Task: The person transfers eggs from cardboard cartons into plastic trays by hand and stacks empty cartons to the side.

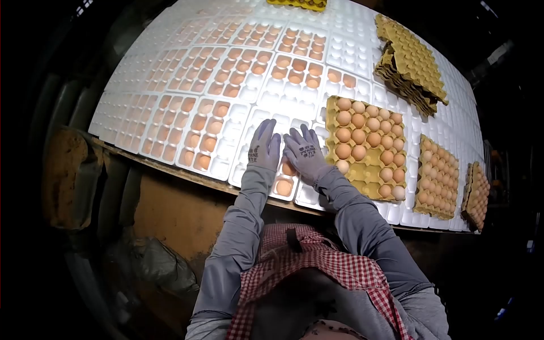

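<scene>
Both my hands wear light grey gloves printed with dark lettering and lie over a white molded egg tray (244,137) near the table's front edge. My left hand (263,148) has its fingers stretched forward, close to one another. Just to its right, my right hand (306,153) reaches forward with fingers somewhat apart. The cells beneath the palms and fingertips are hidden, so any egg there cannot be made out. Nearer to me, a brown egg (283,187) sits in the same tray. Right of my right hand, a yellow pulp tray (365,173) carries many brown eggs and several bare cups.
White trays with brown eggs (207,144) spread across the table to the left and back. A stack of pulp trays (412,62) stands back right. Two more filled egg trays (437,177) (477,195) lie at the right. Wooden edging (164,169) borders the table's front.
</scene>
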Demonstrator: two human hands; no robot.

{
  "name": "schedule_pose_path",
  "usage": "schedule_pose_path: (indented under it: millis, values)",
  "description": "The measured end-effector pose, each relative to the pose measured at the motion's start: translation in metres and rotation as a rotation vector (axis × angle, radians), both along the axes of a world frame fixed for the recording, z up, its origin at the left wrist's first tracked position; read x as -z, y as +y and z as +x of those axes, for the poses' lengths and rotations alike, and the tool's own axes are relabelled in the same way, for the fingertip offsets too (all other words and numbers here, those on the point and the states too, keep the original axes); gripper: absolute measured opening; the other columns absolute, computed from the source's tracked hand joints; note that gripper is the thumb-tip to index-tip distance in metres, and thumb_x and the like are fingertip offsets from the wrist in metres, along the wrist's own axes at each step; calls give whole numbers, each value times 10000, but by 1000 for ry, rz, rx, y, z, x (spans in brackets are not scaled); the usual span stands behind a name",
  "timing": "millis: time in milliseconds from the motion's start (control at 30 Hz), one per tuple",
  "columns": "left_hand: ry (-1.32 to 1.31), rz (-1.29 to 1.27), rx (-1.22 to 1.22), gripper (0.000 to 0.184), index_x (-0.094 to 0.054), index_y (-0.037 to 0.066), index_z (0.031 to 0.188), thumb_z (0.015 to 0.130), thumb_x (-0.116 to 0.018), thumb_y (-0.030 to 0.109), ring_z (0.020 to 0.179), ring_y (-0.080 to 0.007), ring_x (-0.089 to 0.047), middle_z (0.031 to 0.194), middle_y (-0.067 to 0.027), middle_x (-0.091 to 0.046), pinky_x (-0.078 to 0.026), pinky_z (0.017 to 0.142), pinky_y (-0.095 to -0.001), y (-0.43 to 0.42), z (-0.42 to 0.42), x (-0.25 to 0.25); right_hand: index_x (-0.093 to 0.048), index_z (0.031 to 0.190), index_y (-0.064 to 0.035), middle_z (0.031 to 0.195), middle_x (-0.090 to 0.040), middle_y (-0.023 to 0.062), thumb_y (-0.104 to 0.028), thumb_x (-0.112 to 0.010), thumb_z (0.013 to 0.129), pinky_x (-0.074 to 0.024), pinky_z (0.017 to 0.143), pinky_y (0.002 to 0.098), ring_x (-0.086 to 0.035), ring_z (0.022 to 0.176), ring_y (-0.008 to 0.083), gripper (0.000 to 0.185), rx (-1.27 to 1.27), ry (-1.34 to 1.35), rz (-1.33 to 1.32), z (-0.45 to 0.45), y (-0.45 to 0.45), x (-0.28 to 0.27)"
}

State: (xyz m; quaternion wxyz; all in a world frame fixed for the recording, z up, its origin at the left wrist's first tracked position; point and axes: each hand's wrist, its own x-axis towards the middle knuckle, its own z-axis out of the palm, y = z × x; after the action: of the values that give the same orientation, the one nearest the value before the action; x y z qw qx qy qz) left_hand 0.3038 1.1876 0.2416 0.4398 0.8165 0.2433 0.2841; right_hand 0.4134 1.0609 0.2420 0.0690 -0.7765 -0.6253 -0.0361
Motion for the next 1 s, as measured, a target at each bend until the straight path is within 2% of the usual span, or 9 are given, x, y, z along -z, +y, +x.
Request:
schedule_pose_path:
  millis: [100, 200, 333, 433, 500, 567, 633, 700, 1000]
  values:
    - [480, 309, 16, 522, -438, 43, 1430, 981, -501, 302, 1433, -410, -268, 1511, -201, -383, -153, 1168, -544, -11, 32, 23, -585, 1282, -67, 1325, -562, 138, -142, -559, 883, -324, 1109, 494, -468, 1280, 362, 406, 97, 376, 318, 5, -40, -36]
    - [70, 6, 522, 596, -439, 74, 1449, 900, -622, 218, 1342, -357, -424, 1483, -157, -438, -327, 1110, -462, -71, 36, -39, -609, 1237, -58, 1265, -600, 148, -20, -575, 802, -464, 977, 417, -562, 1162, 359, 438, 356, 458, 459, 48, -119, -54]
    - [228, 664, 516, 467, -579, 45, 1260, 835, -694, 200, 1106, -311, -568, 1218, -144, -598, -452, 974, -390, -131, 46, -19, -602, 1192, -50, 1152, -620, 152, -46, -639, 771, -501, 904, 406, -608, 1030, 315, 423, 372, 266, 60, 69, -151, -46]
    - [187, 67, 507, 270, -636, 64, 1051, 799, -713, 124, 1028, -273, -596, 1161, -66, -589, -501, 919, -415, -110, 50, -13, -558, 1206, -82, 1067, -584, 63, -152, -673, 833, -480, 851, 287, -571, 959, 160, 396, 470, 890, 336, 100, -156, -55]
    - [-146, -970, 216, 243, -612, 70, 1109, 882, -657, 143, 956, -224, -625, 1120, -41, -592, -545, 869, -372, -97, 57, -2, -577, 1170, -84, 1046, -569, 14, -164, -643, 867, -466, 835, 267, -544, 950, 110, 320, 559, 1636, 660, 115, -162, -72]
    - [-414, -1193, 180, 256, -578, 67, 1174, 947, -598, 184, 899, -192, -631, 1105, -39, -592, -558, 854, -321, -95, 67, -33, -595, 1126, -83, 1025, -556, -14, -143, -614, 888, -469, 826, 278, -543, 951, 99, 246, 312, 2069, 833, 125, -144, -80]
    - [-79, -1037, 138, 291, -552, 37, 1205, 943, -570, 163, 930, -262, -627, 1124, -104, -589, -536, 789, -375, -110, 94, -24, -618, 1059, -64, 993, -591, 24, -143, -629, 865, -483, 830, 315, -587, 954, 166, 210, 429, 1613, 580, 111, -113, -69]
    - [-96, 311, 120, 296, -558, 35, 1207, 927, -553, 133, 995, -352, -589, 1122, -166, -591, -493, 818, -413, -129, 102, 20, -639, 1029, -62, 971, -612, 85, -149, -650, 834, -493, 825, 353, -603, 936, 253, 215, 237, 645, 608, 88, -92, -27]
    - [-45, 391, 423, 368, -600, 40, 1104, 815, -752, 208, 1161, -422, -499, 1265, -218, -513, -420, 997, -489, -130, 62, -6, -579, 1231, -167, 1135, -599, 76, -159, -635, 790, -528, 816, 376, -613, 966, 293, 445, 280, 64, -34, 118, -102, -35]
